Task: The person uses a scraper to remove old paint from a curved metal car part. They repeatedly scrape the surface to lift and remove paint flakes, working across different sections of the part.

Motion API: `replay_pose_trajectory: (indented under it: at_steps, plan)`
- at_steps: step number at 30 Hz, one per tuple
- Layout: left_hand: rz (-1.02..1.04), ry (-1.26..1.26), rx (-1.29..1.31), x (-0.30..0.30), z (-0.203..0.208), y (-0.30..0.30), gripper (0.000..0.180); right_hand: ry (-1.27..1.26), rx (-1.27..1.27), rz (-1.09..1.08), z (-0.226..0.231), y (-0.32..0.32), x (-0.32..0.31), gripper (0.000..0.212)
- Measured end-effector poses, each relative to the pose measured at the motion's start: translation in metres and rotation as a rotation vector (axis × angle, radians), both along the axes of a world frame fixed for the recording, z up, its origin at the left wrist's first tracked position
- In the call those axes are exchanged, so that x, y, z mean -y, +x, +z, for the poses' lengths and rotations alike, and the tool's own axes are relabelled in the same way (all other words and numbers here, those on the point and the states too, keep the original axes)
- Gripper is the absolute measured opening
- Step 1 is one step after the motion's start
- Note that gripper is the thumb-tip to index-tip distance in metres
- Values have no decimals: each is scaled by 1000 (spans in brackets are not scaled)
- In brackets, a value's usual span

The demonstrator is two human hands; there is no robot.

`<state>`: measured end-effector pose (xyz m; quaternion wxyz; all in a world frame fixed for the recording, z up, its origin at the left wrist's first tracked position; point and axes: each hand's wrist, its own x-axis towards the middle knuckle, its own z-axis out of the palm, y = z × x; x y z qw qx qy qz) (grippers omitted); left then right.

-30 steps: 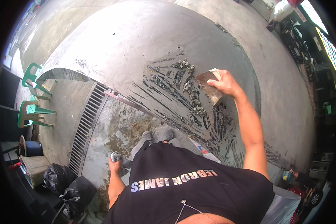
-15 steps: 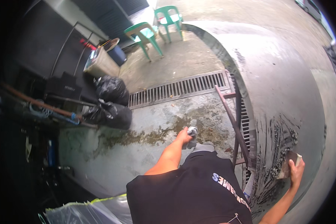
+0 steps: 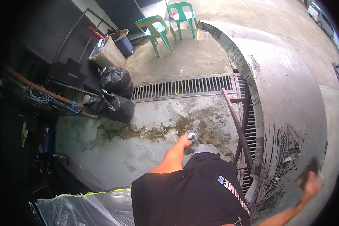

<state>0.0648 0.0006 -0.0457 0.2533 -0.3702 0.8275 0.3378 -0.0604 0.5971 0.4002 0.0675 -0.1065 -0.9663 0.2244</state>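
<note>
My left hand [image 3: 185, 141] is closed round a crumpled grey-white rag [image 3: 192, 138], held out in front of my dark shirt. On the right, my right hand [image 3: 312, 185] grips a sanding block [image 3: 307, 174], flat and rectangular, smeared by motion. It is over the right part of a large curved grey panel [image 3: 290, 86], like a vehicle body part. Dark wet streaks and slurry [image 3: 277, 162] cover the panel's near part, left of the block. Printed paper [image 3: 257, 107] lines the panel's left edge.
A brown metal stand [image 3: 240, 128] is beside the panel, above a floor drain grating [image 3: 184, 86]. Black garbage bags [image 3: 116, 107], bins [image 3: 108, 54] and green plastic chairs [image 3: 158, 32] stand farther off. Clear plastic sheeting [image 3: 86, 209] lies at the lower left.
My right hand has swept the sanding block rightward and slightly nearer over the panel, away from the dark streaks. The left hand still holds the rag in about the same place.
</note>
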Motion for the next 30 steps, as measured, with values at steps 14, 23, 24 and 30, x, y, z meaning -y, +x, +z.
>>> replay_pose_trajectory:
  at_steps: [14, 23, 24, 30]
  plan:
    - [-116, 111, -5, -20, -4, -59, 79, -78, -343, -95, -62, 81, 3, 41]
    - [-342, 188, -79, -11, -59, -84, 80, -261, -524, -563, -26, 170, 37, 22]
    - [-398, 188, -102, -5, -73, -91, 79, -274, -553, -607, -28, 185, 34, 24]
    - [-599, 374, -111, -23, -104, -161, 71, -254, -716, -829, -45, 255, 39, 28]
